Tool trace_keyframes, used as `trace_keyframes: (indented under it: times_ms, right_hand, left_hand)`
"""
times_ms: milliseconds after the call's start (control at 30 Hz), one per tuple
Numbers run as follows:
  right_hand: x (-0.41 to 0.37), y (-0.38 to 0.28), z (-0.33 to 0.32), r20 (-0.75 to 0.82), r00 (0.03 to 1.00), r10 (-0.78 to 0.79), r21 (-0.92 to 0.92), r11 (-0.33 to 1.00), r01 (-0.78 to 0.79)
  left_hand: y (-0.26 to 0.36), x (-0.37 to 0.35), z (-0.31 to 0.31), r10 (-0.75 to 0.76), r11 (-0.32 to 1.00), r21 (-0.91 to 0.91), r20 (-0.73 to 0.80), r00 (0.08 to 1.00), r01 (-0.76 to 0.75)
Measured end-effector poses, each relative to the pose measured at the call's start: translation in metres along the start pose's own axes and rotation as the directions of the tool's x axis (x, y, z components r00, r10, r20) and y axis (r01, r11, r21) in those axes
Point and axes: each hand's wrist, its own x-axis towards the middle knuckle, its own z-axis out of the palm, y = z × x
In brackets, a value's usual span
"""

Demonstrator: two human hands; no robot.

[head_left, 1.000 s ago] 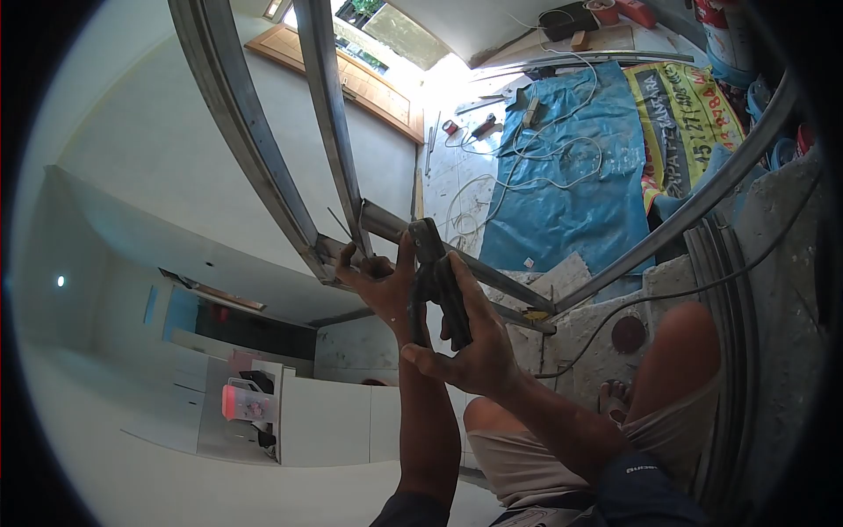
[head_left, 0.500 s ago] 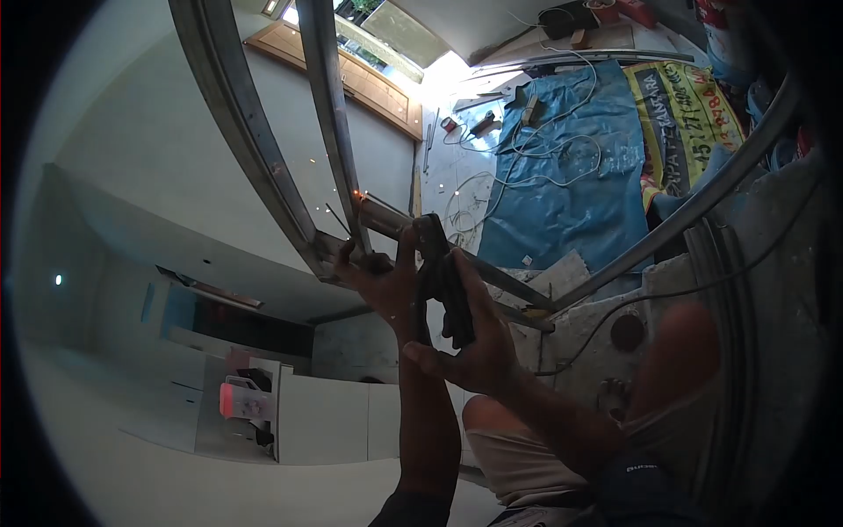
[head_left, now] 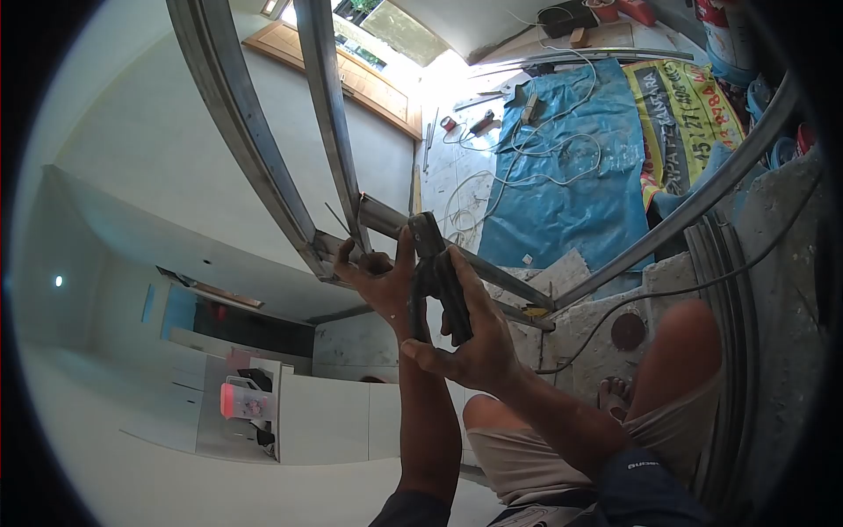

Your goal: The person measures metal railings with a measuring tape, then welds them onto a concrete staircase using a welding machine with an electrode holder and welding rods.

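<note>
My right hand (head_left: pixel 470 338) grips a dark welding electrode holder (head_left: pixel 436 277), its jaw raised to the joint of a steel frame. A thin welding rod (head_left: pixel 338 220) sticks out from the jaw toward the upright steel bar (head_left: pixel 329 105). My left hand (head_left: pixel 379 279) is wrapped around the frame joint where a short steel tube (head_left: pixel 382 217) meets the uprights, and also steadies the holder. A second curved steel bar (head_left: pixel 237 132) rises to the left.
A diagonal steel bar (head_left: pixel 702 198) crosses on the right. On the floor lie a blue tarp (head_left: pixel 562 167), a yellow printed banner (head_left: pixel 685 114), white cables and small tools. A black cable (head_left: pixel 667 294) runs over rough concrete. My bare knee (head_left: pixel 685 351) is at the lower right.
Half a second ago small sparks showed at the rod tip near the joint; now there are none. Both hands stay in almost the same place.
</note>
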Motion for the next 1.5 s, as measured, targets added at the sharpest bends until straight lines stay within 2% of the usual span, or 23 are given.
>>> trace_keyframes:
  times_ms: [233, 267, 333, 367, 467, 500, 567, 600, 633, 733, 800, 967, 1033, 1067, 1133, 1167, 1267, 1367, 1433, 1500]
  right_hand:
    - [-0.002, 0.004, 0.000, -0.004, 1.000, -0.027, -0.013, 1.000, 0.027]
    - [-0.002, 0.005, 0.000, -0.011, 0.998, -0.057, -0.035, 0.998, 0.056]
    - [-0.003, 0.001, -0.002, 0.000, 1.000, -0.019, -0.019, 1.000, 0.019]
    - [-0.003, -0.001, -0.002, 0.005, 1.000, 0.002, 0.009, 1.000, -0.002]
    - [-0.005, 0.001, -0.002, 0.007, 1.000, -0.001, -0.015, 1.000, 0.001]
    - [-0.005, 0.001, -0.002, 0.008, 1.000, 0.008, -0.026, 1.000, -0.008]
    - [-0.004, 0.004, -0.002, -0.008, 0.998, -0.070, -0.109, 0.992, 0.069]
    - [-0.002, 0.003, 0.003, -0.081, 0.973, -0.214, -0.223, 0.956, 0.192]
    - [-0.002, 0.000, 0.001, -0.071, 0.982, -0.176, -0.241, 0.958, 0.154]
    - [-0.005, -0.002, -0.001, -0.022, 0.999, -0.037, -0.239, 0.971, 0.031]
    - [-0.005, 0.002, 0.000, -0.025, 0.998, -0.055, -0.128, 0.990, 0.051]
    - [-0.004, 0.012, 0.002, -0.014, 0.999, -0.053, -0.016, 0.998, 0.053]
    - [-0.004, 0.011, 0.002, -0.021, 0.998, -0.060, -0.020, 0.998, 0.060]
    - [-0.004, 0.011, 0.002, -0.021, 0.998, -0.059, -0.019, 0.998, 0.059]
    - [-0.002, 0.010, 0.002, -0.016, 0.996, -0.084, 0.000, 0.996, 0.084]
    - [-0.002, 0.008, 0.001, -0.017, 0.996, -0.083, 0.000, 0.997, 0.083]
    - [-0.003, 0.005, -0.001, -0.003, 1.000, -0.020, 0.018, 1.000, 0.020]
    - [-0.003, 0.014, 0.002, -0.100, 0.982, -0.162, -0.022, 0.987, 0.161]
    - [-0.005, 0.006, 0.000, -0.055, 0.997, -0.051, -0.001, 0.999, 0.051]
    - [-0.003, 0.003, 0.000, -0.036, 0.999, -0.036, 0.007, 0.999, 0.037]
  left_hand:
    - [-0.005, 0.003, 0.000, 0.010, 1.000, 0.001, 0.001, 1.000, -0.010]
    - [-0.007, 0.005, 0.001, -0.003, 0.997, 0.077, -0.020, 1.000, 0.005]
    - [-0.004, 0.003, 0.001, -0.007, 0.996, 0.086, -0.023, 1.000, 0.009]
    - [0.002, 0.000, 0.001, 0.001, 1.000, 0.019, -0.005, 1.000, -0.001]
    - [-0.011, 0.006, -0.002, 0.010, 1.000, 0.005, -0.003, 1.000, -0.010]
    - [-0.024, 0.013, -0.005, 0.101, 0.992, 0.072, 0.006, 0.995, -0.101]
    - [-0.044, 0.024, -0.009, 0.252, 0.955, 0.157, 0.029, 0.967, -0.253]
    - [-0.045, 0.025, -0.009, 0.284, 0.944, 0.167, 0.035, 0.958, -0.286]
    - [-0.046, 0.025, -0.010, 0.288, 0.943, 0.160, 0.037, 0.957, -0.290]
    - [-0.042, 0.023, -0.010, 0.258, 0.957, 0.126, 0.031, 0.966, -0.260]
    - [-0.040, 0.023, -0.010, 0.248, 0.961, 0.116, 0.034, 0.968, -0.251]
    - [-0.022, 0.020, -0.010, 0.206, 0.972, 0.105, 0.047, 0.977, -0.210]
    - [-0.005, 0.010, -0.003, 0.010, 0.969, 0.248, -0.022, 1.000, -0.004]
    - [-0.008, 0.010, -0.004, 0.010, 0.968, 0.249, -0.022, 1.000, -0.004]
    - [-0.016, 0.013, -0.006, 0.061, 0.993, 0.101, 0.029, 0.998, -0.064]
    - [-0.018, 0.015, -0.007, 0.050, 0.991, 0.124, 0.036, 0.998, -0.054]
    - [-0.032, 0.014, -0.001, 0.173, 0.983, 0.062, -0.013, 0.985, -0.172]
    - [-0.024, 0.009, -0.001, 0.136, 0.990, 0.037, -0.010, 0.991, -0.135]
    - [-0.018, 0.007, -0.001, 0.061, 0.998, 0.024, 0.004, 0.998, -0.061]
    - [-0.013, 0.005, -0.004, 0.036, 0.999, 0.036, 0.011, 0.999, -0.036]
